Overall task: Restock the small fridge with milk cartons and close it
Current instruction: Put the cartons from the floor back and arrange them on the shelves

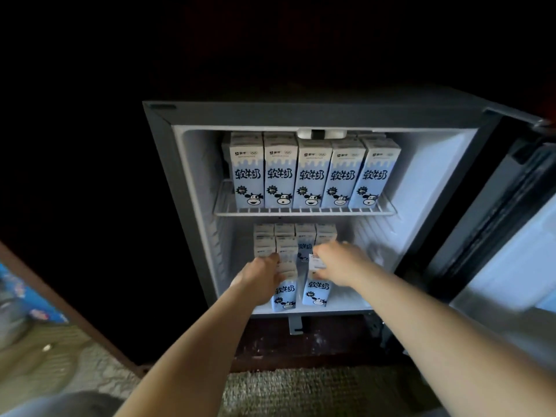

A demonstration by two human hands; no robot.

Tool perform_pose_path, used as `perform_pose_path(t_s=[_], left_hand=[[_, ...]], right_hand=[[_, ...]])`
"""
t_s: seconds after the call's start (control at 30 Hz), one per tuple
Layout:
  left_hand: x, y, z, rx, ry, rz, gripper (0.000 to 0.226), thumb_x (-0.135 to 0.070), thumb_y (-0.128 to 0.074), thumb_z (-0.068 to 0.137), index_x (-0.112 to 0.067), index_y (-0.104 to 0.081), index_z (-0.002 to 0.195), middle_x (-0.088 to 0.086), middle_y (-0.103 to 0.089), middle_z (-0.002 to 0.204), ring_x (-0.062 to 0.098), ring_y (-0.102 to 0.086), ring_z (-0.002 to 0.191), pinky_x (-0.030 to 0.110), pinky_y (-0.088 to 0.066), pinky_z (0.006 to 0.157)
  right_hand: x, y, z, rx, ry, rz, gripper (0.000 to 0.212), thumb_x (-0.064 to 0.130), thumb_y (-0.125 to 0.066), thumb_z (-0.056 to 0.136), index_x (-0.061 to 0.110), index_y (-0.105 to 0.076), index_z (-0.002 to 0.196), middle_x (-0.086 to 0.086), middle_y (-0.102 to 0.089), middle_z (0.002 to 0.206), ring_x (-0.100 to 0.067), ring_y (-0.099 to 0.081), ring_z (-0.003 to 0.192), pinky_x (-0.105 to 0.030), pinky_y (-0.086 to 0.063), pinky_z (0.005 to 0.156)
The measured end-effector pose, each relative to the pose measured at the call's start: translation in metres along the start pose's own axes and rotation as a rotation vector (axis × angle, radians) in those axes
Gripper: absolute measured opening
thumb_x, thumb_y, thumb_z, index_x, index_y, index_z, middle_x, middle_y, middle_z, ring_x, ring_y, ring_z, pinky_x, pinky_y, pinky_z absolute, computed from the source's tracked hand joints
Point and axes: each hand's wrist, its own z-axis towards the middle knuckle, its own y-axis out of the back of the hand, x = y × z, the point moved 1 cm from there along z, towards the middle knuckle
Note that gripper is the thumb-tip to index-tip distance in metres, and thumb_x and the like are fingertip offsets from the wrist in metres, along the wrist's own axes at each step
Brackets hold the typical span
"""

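The small fridge [162, 164] stands open, a boxy grey shell with a smooth white lining, and its door [511, 236] is swung out to the right. On the white wire shelf [304, 210] a front row of cartons [311, 176] stands upright: tall, pale-blue cardboard blocks with a cartoon cow, and more behind them. Below, further cartons [301, 233] are packed at the back of the lower compartment.

At its front edge two more stand just beside each other. Both bare arms reach straight in from below. The left hand [260, 276] has its fingers curled round the top of the left carton [284, 293], and the right hand [340, 263] grips the top of the right carton [317, 291], knuckles up.
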Motion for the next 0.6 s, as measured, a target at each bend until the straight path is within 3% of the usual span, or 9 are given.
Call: perform_pose_path(t_s=[0.27,0.4,0.6], left_hand=[[0.004,-0.03,0.023,-0.044,0.012,-0.006,0.033,-0.023,-0.047,0.097,-0.011,-0.042,0.127,0.017,-0.061,0.119,0.035,-0.06,0.107,0.043,-0.051,0.087],[-0.002,-0.039,0.03,-0.066,0.008,-0.054,0.035,-0.025,-0.045,0.098,-0.012,-0.039,0.13,0.016,-0.063,0.112,0.034,-0.062,0.101,0.041,-0.051,0.08],[-0.001,-0.049,0.032,-0.095,0.048,-0.22,0.045,-0.026,-0.049,0.097,-0.014,-0.031,0.137,0.013,-0.066,0.102,0.027,-0.062,0.091,0.035,-0.05,0.072]], right_hand=[[-0.006,-0.029,0.027,-0.008,0.011,0.017,0.031,0.026,-0.06,0.091,0.011,-0.053,0.117,-0.007,-0.063,0.107,-0.023,-0.064,0.094,-0.039,-0.055,0.082],[-0.01,-0.044,0.032,-0.026,0.034,0.061,0.032,0.011,-0.057,0.091,0.01,-0.051,0.122,-0.008,-0.06,0.111,-0.021,-0.064,0.091,-0.034,-0.057,0.08],[-0.02,-0.067,0.031,-0.163,-0.038,0.404,0.047,0.013,-0.066,0.085,0.011,-0.05,0.129,-0.007,-0.057,0.127,-0.021,-0.062,0.103,-0.032,-0.053,0.089]])
